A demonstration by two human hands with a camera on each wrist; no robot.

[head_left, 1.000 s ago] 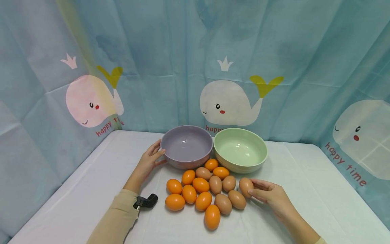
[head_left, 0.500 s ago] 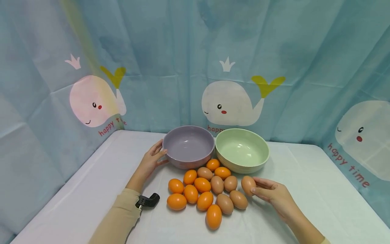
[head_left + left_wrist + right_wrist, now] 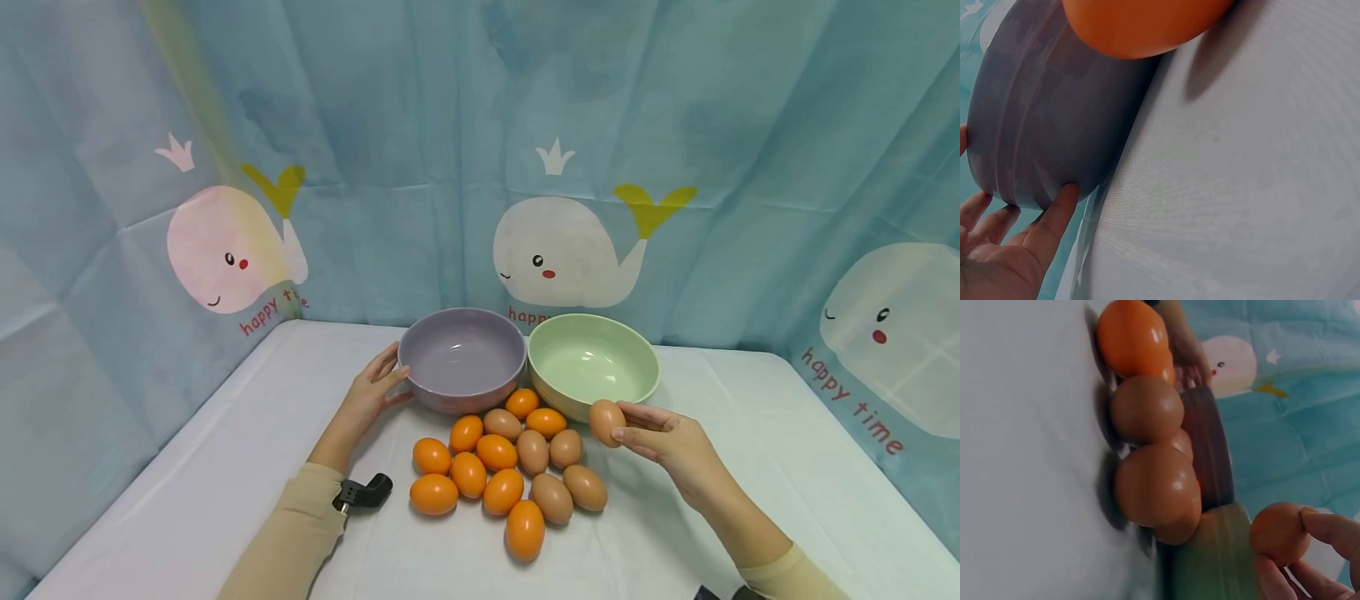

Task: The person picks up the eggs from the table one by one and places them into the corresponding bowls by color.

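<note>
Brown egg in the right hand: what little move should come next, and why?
Probably raise the brown egg over the near rim of the green bowl and gently lower it in. The right hand pinches it clear of the table, close to that bowl, whose visible inside holds nothing.

Light-blue cloth backdrop, creased, hangs beyond the back, left and right edges of the white-covered table. Printed whales: a pinkish whale near the back-left corner, a white whale above the back edge, another whale past the right edge. Yellowish streak above the back-left corner. Lighting soft.
</note>
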